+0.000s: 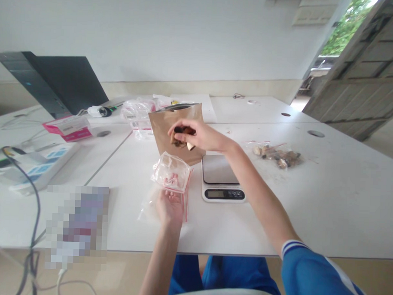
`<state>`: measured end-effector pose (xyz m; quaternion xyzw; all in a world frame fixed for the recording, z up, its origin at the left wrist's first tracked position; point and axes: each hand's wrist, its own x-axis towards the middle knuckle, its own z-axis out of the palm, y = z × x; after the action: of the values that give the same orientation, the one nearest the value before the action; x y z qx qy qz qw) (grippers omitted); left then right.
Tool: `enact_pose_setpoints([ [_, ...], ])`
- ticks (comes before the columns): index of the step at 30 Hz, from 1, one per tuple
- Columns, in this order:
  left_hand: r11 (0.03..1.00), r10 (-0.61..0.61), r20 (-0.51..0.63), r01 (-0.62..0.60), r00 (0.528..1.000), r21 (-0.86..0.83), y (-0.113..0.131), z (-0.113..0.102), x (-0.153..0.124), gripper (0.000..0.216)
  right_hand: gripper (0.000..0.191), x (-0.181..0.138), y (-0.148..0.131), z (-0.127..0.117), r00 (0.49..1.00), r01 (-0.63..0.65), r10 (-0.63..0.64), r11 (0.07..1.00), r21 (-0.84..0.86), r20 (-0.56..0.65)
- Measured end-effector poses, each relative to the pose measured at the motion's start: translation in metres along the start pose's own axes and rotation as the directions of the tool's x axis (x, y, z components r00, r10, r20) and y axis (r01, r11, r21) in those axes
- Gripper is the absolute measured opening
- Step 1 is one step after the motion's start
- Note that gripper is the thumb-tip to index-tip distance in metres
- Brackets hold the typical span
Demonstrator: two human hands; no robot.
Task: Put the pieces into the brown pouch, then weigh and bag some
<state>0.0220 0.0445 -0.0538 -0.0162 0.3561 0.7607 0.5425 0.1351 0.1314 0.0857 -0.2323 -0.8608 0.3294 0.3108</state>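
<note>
— Two hands at work, seen from beside the seated person. Which holds what?

— Right hand (197, 136): closed in a pinch around a small clump of brown dried pieces (181, 139), raised above the white table (326, 203) in front of the standing kraft paper pouch (167, 120). Left hand (170, 207): palm up near the front edge, fingers gripping the lower part of a clear zip bag (172, 172) whose mouth is held open and tilted up toward the other hand.

— Where do the pieces sit relative to the bag?

— Above and slightly behind its mouth, not yet over it. A digital scale (221, 179) stands just beside the bag, to its right, with nothing on its platform.

— What could go wrong?

— Probably a spill. The pinch is loose and one pale piece hangs at its lower edge; it may drop onto the table or the scale. The thin bag could also sag shut, since only one hand props it.

— Other items?

— A filled bag of similar pieces (278, 155) lies toward the right side; a laptop (66, 80) and a pink box (70, 128) occupy the far left corner.
</note>
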Motion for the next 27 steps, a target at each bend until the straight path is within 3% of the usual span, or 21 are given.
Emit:
enact_pose_setpoints([
  [2, 1.000, -0.021, -0.010, 0.020, 1.000, -0.018, 0.001, 0.001, 0.000, 0.021, 0.017, 0.011, -0.001, -0.006, 0.955, 0.062, -0.100, 0.988, -0.140, -0.281],
  [4, 0.999, -0.034, -0.024, 0.034, 0.999, -0.028, 0.001, 0.002, -0.001, 0.021, 0.020, 0.026, 0.001, -0.010, 0.831, 0.060, -0.220, 0.949, -0.310, -0.512],
  [6, 0.999, -0.032, -0.035, 0.031, 0.999, -0.025, 0.000, 0.003, -0.001, 0.022, 0.023, 0.043, 0.008, -0.012, 0.739, 0.038, -0.325, 0.895, -0.445, -0.590],
  [7, 0.999, -0.030, -0.040, 0.029, 0.999, -0.023, 0.000, 0.003, -0.002, 0.022, 0.024, 0.051, 0.013, -0.014, 0.727, 0.037, -0.362, 0.869, -0.494, -0.583],
  [9, 0.999, -0.030, -0.047, 0.029, 0.998, -0.018, 0.000, 0.003, -0.003, 0.021, 0.023, 0.066, 0.025, -0.018, 0.743, 0.035, -0.395, 0.830, -0.557, -0.540],
  [15, 0.999, -0.038, -0.040, 0.038, 0.998, 0.004, 0.001, 0.003, -0.004, 0.020, 0.023, 0.080, 0.053, -0.031, 0.812, -0.056, -0.304, 0.809, -0.585, -0.498],
  [27, 0.999, -0.012, 0.022, 0.011, 1.000, 0.042, -0.002, -0.002, 0.002, 0.020, 0.013, 0.056, 0.037, -0.026, 0.910, 0.080, -0.297, 0.810, -0.581, -0.289],
])
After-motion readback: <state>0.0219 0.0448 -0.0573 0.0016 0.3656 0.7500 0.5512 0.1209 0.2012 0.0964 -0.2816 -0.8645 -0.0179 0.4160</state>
